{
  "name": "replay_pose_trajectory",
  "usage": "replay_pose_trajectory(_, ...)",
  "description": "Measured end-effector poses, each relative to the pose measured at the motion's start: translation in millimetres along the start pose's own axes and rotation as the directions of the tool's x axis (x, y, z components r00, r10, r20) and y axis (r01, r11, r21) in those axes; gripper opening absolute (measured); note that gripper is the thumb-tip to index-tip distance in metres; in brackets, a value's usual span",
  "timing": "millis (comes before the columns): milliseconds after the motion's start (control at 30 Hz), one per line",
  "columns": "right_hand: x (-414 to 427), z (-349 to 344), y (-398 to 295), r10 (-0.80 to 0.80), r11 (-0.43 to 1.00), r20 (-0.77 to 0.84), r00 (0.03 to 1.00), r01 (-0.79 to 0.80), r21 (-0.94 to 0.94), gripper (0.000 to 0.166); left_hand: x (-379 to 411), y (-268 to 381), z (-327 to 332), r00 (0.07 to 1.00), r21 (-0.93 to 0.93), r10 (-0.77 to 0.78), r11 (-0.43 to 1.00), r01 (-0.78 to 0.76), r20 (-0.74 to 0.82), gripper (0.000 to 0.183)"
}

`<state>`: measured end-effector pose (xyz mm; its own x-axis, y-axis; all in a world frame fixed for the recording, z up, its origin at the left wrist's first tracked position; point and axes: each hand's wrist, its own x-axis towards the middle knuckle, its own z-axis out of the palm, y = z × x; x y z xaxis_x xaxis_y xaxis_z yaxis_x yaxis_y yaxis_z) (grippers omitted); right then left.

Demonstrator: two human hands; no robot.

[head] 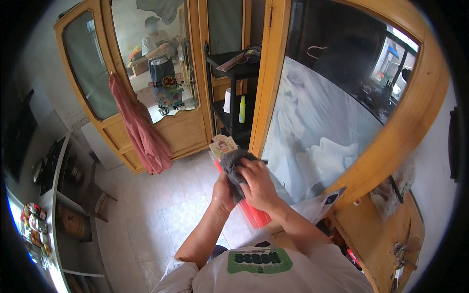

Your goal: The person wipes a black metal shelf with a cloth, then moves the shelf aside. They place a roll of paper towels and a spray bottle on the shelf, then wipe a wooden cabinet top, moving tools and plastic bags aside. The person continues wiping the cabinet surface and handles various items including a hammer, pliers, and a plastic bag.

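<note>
A bunched dark grey cloth point(234, 165) is between my two hands, held in front of my body. My left hand point(222, 192) grips its near left side. From the right, my right hand point(258, 183) presses over it with the fingers bent into the cloth. Just beyond the cloth is a small panel with a scalloped top and a coloured picture point(223, 145). Below my hands, a long red item point(255, 217) with a glossy surface runs toward me. My hands and the cloth hide its middle, so I cannot tell whether it joins the panel.
A wooden wardrobe door with mirror point(130, 44) stands ahead, a pink garment point(137, 128) hanging on it. Beside it, a black shelf rack point(234, 69) holds a yellow-green bottle point(242, 110). A large framed glass panel point(311, 121) rises at right, above a wooden cabinet top point(377, 227). Tiled floor point(146, 205) lies left.
</note>
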<state>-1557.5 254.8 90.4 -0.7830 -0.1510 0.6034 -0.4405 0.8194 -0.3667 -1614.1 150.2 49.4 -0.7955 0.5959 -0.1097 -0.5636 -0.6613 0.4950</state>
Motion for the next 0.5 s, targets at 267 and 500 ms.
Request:
replay_pose_trajectory(267, -6.6, 21.0, 15.5, -0.108, 0.986, 0.184, 0.977, 0.129, -0.102, 0.038, 80.5, 64.8, -25.4, 0.973, -0.067, 0.176, 0.984, -0.167, 0.151, 0.05)
replay_pose_trajectory(500, -29.4, 83.8, 87.8, 0.715, 0.533, 0.142, 0.685, -0.665, 0.523, 0.03, 216.2, 209.2, -13.1, 0.967, 0.19, 0.232, 0.95, -0.249, 0.11, 0.044)
